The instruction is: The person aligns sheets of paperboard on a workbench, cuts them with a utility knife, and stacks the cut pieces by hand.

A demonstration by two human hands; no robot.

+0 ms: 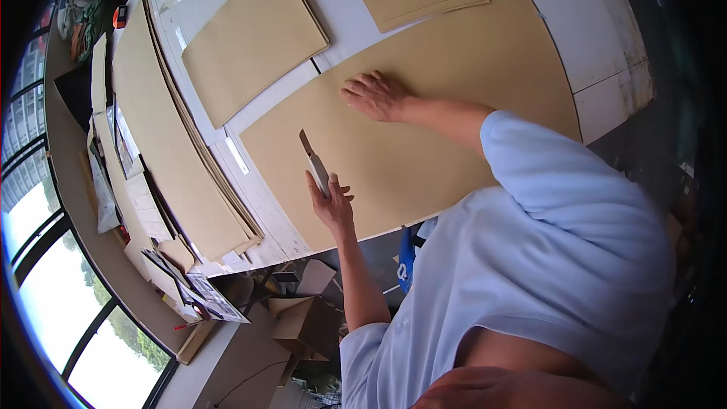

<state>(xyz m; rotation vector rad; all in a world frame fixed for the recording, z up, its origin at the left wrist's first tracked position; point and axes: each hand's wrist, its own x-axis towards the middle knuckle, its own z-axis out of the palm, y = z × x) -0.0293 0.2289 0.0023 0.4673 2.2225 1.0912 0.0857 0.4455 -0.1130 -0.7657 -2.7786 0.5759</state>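
Knife gripped in left hand over large brown sheet, empty right hand resting on it: apparently a steadying step, next calling for blade control.

Plain tan sheet, grey knife, white table, plain pale-blue shirt, brown box
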